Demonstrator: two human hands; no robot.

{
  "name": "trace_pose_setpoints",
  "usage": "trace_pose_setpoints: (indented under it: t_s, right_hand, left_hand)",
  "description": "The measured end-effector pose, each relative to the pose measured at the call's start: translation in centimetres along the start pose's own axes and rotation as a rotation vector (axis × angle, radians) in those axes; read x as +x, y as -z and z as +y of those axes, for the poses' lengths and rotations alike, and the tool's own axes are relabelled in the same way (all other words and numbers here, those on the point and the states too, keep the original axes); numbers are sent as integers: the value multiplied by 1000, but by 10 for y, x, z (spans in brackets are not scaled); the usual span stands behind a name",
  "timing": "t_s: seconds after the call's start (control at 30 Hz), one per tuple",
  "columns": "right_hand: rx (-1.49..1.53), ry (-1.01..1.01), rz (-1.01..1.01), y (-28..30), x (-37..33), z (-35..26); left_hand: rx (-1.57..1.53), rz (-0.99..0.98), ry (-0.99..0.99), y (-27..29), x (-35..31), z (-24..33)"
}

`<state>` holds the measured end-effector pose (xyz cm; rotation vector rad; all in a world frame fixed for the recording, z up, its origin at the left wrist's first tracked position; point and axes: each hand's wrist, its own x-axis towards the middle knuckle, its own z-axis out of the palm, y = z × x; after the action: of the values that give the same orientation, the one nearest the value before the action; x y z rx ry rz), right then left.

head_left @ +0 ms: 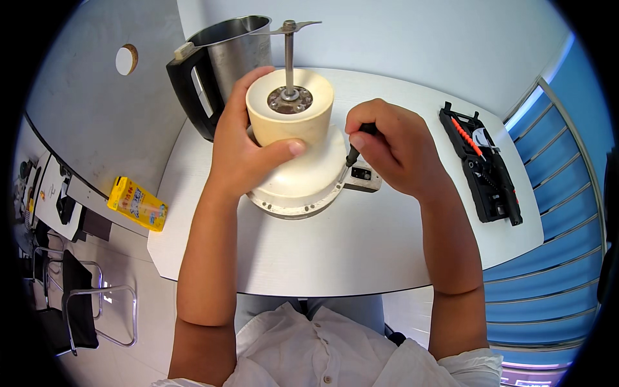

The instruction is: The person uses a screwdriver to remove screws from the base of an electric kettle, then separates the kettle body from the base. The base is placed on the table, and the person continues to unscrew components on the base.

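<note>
A cream-white blender motor head (pixel 290 151) rests on the table with its wide lid side down. From its top a metal shaft (pixel 289 61) stands up, with a blade (pixel 289 27) at the end. My left hand (pixel 248 142) wraps round the head's narrow upper part, thumb toward me. In my right hand (pixel 396 145) is a black-handled screwdriver (pixel 353 155), its tip pointing down at the rim by a side block with a dark socket (pixel 362 174). The exact contact of the tip is too small to tell. Behind my left hand stands a steel jug (pixel 235 55) with a black handle.
A white table (pixel 322 264) carries everything. On its right lies an open black tool case (pixel 480 168) with an orange-red flexible bar. A yellow carton (pixel 138 204) stands at the left edge. Metal railings (pixel 554 200) run on the right; a black chair (pixel 77 303) is lower left.
</note>
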<state>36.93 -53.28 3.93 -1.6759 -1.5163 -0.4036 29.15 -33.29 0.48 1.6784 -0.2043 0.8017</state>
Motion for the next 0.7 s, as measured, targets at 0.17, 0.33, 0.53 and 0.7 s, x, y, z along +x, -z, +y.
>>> trace_pose_setpoints:
  t_s: [0.17, 0.33, 0.53, 0.7]
  right_hand:
    - [-27, 94, 8, 6, 5, 9]
    - [-283, 80, 192, -3, 4, 8]
    - [-340, -33, 176, -4, 1, -2]
    - [-104, -153, 60, -7, 4, -15]
  left_hand:
    - [-68, 43, 33, 5, 2, -7]
    - [-145, 42, 53, 4, 0, -6]
    - [-120, 27, 40, 3, -2, -2]
    - [-85, 14, 39, 1, -2, -1]
